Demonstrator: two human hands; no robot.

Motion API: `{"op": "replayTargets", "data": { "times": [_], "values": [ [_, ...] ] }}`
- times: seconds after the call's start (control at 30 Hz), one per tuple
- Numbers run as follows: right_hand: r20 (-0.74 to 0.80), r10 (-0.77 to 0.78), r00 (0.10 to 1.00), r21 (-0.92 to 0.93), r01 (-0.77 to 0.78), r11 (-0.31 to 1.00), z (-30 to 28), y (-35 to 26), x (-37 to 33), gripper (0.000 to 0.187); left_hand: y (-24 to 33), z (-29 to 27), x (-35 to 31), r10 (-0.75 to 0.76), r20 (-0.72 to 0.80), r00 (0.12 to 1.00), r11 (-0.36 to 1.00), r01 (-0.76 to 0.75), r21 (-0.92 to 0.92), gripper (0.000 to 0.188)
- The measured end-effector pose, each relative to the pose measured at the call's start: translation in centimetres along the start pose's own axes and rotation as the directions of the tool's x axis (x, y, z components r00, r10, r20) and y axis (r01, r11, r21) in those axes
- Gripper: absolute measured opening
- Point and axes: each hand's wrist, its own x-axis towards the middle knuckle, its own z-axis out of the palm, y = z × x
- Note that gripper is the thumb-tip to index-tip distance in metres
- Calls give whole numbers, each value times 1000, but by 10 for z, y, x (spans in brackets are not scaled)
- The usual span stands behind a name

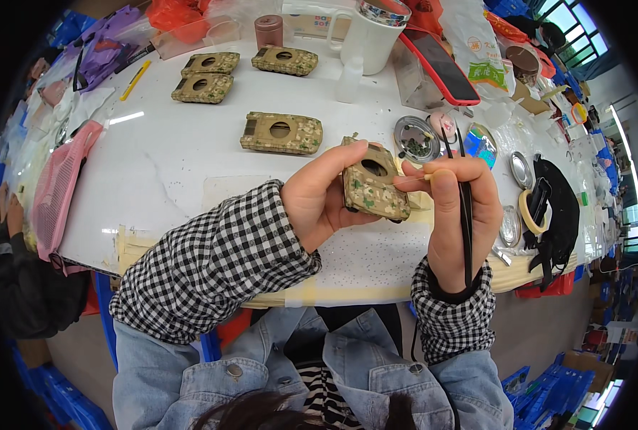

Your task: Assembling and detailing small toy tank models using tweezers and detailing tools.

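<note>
My left hand [317, 192] is closed around a camouflage-painted model tank hull [377, 192], tilted, with a round hole in its top. My right hand [469, 204] pinches a thin pale stick [423, 177] between thumb and forefinger, its tip close to the hull's side; I cannot tell if they touch. Black tweezers [467, 240] are tucked in the same hand, their points up past the knuckles. A similar hull [281, 133] lies just beyond my left hand. Farther back are another hull [284, 61] and two more, one [203, 88] in front of the other [210, 63].
A round tin [416, 138] with small dark green parts sits beyond my right hand. Behind stand a white mug [371, 39] and a red-cased phone [439, 68]. A pink mesh bag [64, 190] lies left, a black bag [557, 215] right. Another person's hand [14, 215] shows far left.
</note>
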Motion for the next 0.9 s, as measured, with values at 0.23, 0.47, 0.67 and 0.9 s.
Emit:
{"op": "replayTargets", "data": {
  "times": [0.23,0.47,0.67,0.9],
  "values": [
    [-127,-7,992,121,22,992,-5,6,0,12,-1,0,1,29,-12,1000,1000,-29,-8,45],
    [-83,-272,959,-576,176,798,-38,20,-5,7,1,2,-1,14,-33,999,1000,-14,-7,44],
    [88,-311,946,-706,279,651,-34,40,-1,13,-1,-4,4,57,-5,998,998,-57,6,44],
    [123,-174,977,-630,212,747,-54,22,-16,32,0,-3,3,77,-11,997,997,-77,26,44]
  ]
}}
